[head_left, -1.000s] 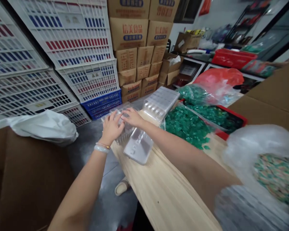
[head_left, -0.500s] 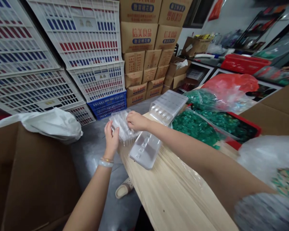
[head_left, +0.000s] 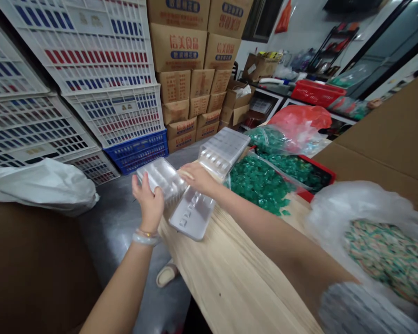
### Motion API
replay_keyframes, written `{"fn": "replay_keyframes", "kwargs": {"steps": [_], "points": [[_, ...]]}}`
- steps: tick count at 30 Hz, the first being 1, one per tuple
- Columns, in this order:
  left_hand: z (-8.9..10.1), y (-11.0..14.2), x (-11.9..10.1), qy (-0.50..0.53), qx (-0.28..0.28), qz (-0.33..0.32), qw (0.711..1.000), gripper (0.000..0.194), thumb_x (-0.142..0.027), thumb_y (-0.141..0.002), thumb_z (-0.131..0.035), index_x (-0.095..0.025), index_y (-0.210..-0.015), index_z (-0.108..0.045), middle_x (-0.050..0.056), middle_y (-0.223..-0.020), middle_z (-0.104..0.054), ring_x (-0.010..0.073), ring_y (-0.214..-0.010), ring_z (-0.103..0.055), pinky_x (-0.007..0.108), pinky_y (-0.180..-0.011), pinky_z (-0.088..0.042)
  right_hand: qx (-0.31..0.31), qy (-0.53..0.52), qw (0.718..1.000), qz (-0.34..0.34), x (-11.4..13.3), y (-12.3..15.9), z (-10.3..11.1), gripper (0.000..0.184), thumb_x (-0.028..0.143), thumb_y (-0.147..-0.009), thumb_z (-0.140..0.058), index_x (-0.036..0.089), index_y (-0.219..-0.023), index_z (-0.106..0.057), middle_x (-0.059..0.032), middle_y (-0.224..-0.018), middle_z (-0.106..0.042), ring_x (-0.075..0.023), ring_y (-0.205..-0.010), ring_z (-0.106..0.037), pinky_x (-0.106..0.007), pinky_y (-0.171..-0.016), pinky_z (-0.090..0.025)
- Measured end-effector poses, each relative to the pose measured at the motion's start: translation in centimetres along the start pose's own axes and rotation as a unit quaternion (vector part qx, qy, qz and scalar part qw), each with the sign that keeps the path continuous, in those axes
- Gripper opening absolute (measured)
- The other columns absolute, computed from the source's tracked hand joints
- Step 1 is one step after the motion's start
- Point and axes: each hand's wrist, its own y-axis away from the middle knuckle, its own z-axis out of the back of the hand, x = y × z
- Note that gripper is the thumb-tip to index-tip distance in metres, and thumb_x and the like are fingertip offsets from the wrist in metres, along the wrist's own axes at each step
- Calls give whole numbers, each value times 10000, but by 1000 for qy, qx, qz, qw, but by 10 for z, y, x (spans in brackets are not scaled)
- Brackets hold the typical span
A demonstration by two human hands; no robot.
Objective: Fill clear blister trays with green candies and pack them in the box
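A stack of clear plastic compartment trays [head_left: 163,174] lies at the far left end of the wooden table. My left hand [head_left: 149,199] holds its near left corner, the thumb in front and the fingers along the outer side. At the stack's right edge, my right hand [head_left: 197,177] has its fingers curled together on the rim; their tips are partly hidden and slightly blurred. Just below that hand rests a single shallow clear tray [head_left: 192,215] with a row of small raised bumps. Another stack of clear trays [head_left: 225,148] stands behind my right wrist.
Green wrapped pieces [head_left: 259,181] lie heaped beside a red crate [head_left: 304,195] on the wooden table [head_left: 226,273]. A clear bag of small multicoloured pieces [head_left: 390,255] sits at right. White crates [head_left: 118,113] and cartons [head_left: 177,46] are piled beyond. A cardboard box [head_left: 31,260] stands at left.
The view has swung right. Both hands remain at the tray stack, whose top looked cloudy and crumpled before and now shows smooth compartments. My right hand has moved from over the top to the right edge.
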Motion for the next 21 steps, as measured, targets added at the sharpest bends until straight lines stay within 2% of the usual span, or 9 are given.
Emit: {"fn": "replay_keyframes", "kwargs": {"steps": [2, 4, 5, 7, 10, 12, 14, 17, 21], "points": [[11, 21, -16, 3, 12, -51, 999, 480, -225, -762, -431, -157, -1235, -387, 148, -1321, -288, 266, -1234, -273, 452, -1003, -246, -85, -23, 993, -80, -9, 27, 8, 275, 286, -831, -425, 136, -997, -584, -100, -1006, -593, -177, -955, -511, -317, -854, -379], [18, 49, -32, -3, 121, -137, 983, 432, -285, -785, -433, -197, -1208, -419, 124, -1257, -390, 250, -1187, -348, 428, -977, -301, -139, -37, 977, -157, -11, 60, 11, 244, 267, -822, -412, 142, -915, -600, -92, -897, -607, -183, -860, -541, -315, -778, -417], [18, 64, -39, -29, 180, -165, 969, 444, -346, -773, -459, -207, -1194, -441, 125, -1255, -401, 278, -1190, -339, 451, -969, -301, -148, -46, 970, -186, -8, 79, 10, 226, 265, -815, -413, 149, -855, -603, -76, -819, -605, -180, -788, -551, -306, -720, -431], [14, 88, -48, -103, 243, -169, 950, 584, -476, -700, -528, -197, -1206, -445, 158, -1292, -361, 365, -1213, -268, 530, -957, -261, -141, -73, 958, -238, 7, 117, 5, 230, 286, -816, -406, 171, -713, -577, -31, -651, -570, -160, -629, -538, -279, -593, -429], [5, 106, -54, -182, 248, -128, 943, 769, -535, -631, -572, -166, -1274, -369, 204, -1319, -304, 423, -1205, -232, 572, -932, -231, -117, -112, 938, -307, 43, 175, -1, 332, 345, -839, -372, 201, -557, -474, 19, -480, -458, -135, -465, -468, -259, -456, -380], [4, 108, -56, -197, 264, -123, 936, 773, -523, -640, -569, -172, -1290, -344, 203, -1309, -317, 409, -1186, -267, 549, -922, -251, -108, -120, 937, -311, 67, 219, 1, 316, 333, -848, -358, 212, -583, -481, 11, -506, -478, -142, -483, -487, -267, -455, -398], [7, 105, -58, -202, 287, -125, 928, 776, -538, -639, -561, -181, -1291, -341, 199, -1304, -328, 403, -1177, -279, 537, -908, -265, -105, -102, 948, -282, 86, 272, 8, 213, 269, -844, -359, 232, -747, -545, -22, -652, -567, -160, -609, -556, -284, -535, -459], [13, 101, -60, -216, 324, -128, 912, 798, -577, -634, -542, -195, -1300, -324, 192, -1304, -333, 401, -1178, -279, 532, -895, -277, -81, 52, 966, -242, 99, 362, 21, 231, 233, -781, -446, 299, -981, -541, -55, -849, -616, -213, -793, -590, -354, -656, -498], [23, 96, -53, -223, 366, -159, 889, 805, -568, -632, -542, -203, -1310, -303, 173, -1317, -332, 382, -1201, -268, 516, -922, -266, -35, 257, 934, -244, 93, 457, 38, 393, 309, -717, -520, 346, -1107, -488, -89, -1031, -594, -317, -931, -554, -506, -738, -454]]}}
